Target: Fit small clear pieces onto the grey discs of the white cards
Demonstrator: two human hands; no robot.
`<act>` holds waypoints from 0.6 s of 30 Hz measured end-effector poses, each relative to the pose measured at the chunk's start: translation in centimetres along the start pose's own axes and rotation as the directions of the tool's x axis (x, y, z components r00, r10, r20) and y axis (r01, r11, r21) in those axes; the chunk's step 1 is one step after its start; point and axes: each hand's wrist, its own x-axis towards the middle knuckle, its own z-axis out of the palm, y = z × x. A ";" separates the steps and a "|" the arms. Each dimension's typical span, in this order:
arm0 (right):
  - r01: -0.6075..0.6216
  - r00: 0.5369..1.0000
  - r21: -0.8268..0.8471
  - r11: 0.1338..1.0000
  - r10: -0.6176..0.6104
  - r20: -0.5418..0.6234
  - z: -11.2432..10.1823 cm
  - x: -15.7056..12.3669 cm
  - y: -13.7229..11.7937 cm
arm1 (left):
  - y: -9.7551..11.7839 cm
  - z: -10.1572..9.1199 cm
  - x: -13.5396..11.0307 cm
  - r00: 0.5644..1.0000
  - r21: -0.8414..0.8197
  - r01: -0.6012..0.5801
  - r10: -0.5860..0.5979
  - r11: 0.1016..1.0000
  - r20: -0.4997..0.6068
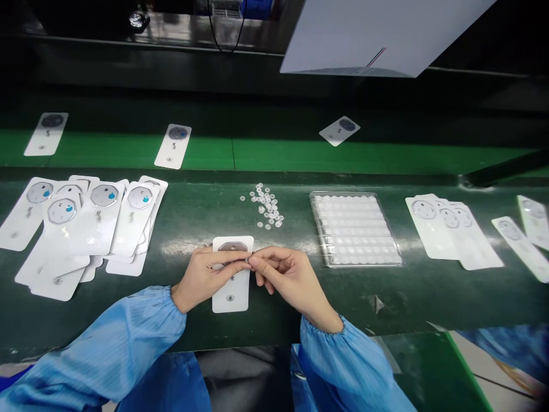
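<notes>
A white card [230,292] with a grey octagonal patch near its top lies on the green bench in front of me. My left hand [206,277] rests on it, fingers curled, with its fingertips meeting those of my right hand [286,277] over the card's upper right edge. Both hands pinch something very small there that I cannot make out. A loose heap of small clear round pieces [266,206] lies just beyond the card.
A pile of white cards [81,229] spreads at the left. A clear plastic tray [355,229] of small parts sits at the right, with more cards [454,232] past it. Three cards [173,145] lie on the green belt behind. A white sheet [377,34] hangs above.
</notes>
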 end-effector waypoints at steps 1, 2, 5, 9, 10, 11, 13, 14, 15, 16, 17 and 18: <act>-0.005 1.000 0.011 1.000 0.005 0.004 0.0 0.0 -0.1 | 0.0 0.0 0.0 1.000 -0.004 0.004 -0.004 1.000 -0.006; -0.010 1.000 0.022 1.000 0.010 0.017 -0.1 0.1 -0.2 | -0.1 0.1 0.0 1.000 -0.009 0.010 -0.010 1.000 -0.014; -0.016 0.998 0.025 1.000 0.014 0.057 -0.1 0.1 -0.4 | -0.2 0.2 -0.1 0.999 -0.033 0.026 -0.028 0.999 -0.033; 0.044 0.999 -0.108 0.993 -0.045 -0.009 0.0 0.0 -0.4 | -0.1 0.2 -0.4 0.993 -0.028 0.114 -0.115 0.993 -0.012; 0.064 0.997 -0.175 0.982 -0.071 -0.032 0.1 0.0 -0.4 | -0.1 0.2 -0.4 0.989 -0.026 0.150 -0.150 0.988 -0.004; 0.083 0.994 -0.247 0.965 -0.098 -0.047 0.2 0.0 -0.4 | 0.0 0.2 -0.5 0.983 -0.028 0.181 -0.181 0.983 0.002; 0.115 0.988 -0.367 0.923 -0.146 -0.059 0.4 0.0 -0.4 | 0.0 0.2 -0.6 0.974 -0.047 0.228 -0.227 0.973 0.009; 0.129 0.984 -0.402 0.906 -0.168 -0.063 0.5 0.1 -0.4 | 0.0 0.3 -0.6 0.970 -0.059 0.243 -0.243 0.968 0.014; 0.141 0.980 -0.421 0.896 -0.186 -0.068 0.6 0.1 -0.4 | 0.1 0.3 -0.6 0.967 -0.071 0.254 -0.253 0.965 0.020; 0.148 0.978 -0.427 0.892 -0.196 -0.071 0.7 0.2 -0.4 | 0.1 0.3 -0.5 0.965 -0.084 0.262 -0.260 0.962 0.026; 0.151 0.977 -0.427 0.891 -0.200 -0.073 0.8 0.2 -0.4 | 0.1 0.3 -0.5 0.963 -0.099 0.268 -0.266 0.958 0.032; 0.149 0.977 -0.426 0.893 -0.198 -0.074 0.8 0.3 -0.4 | 0.2 0.4 -0.5 0.962 -0.114 0.272 -0.269 0.956 0.040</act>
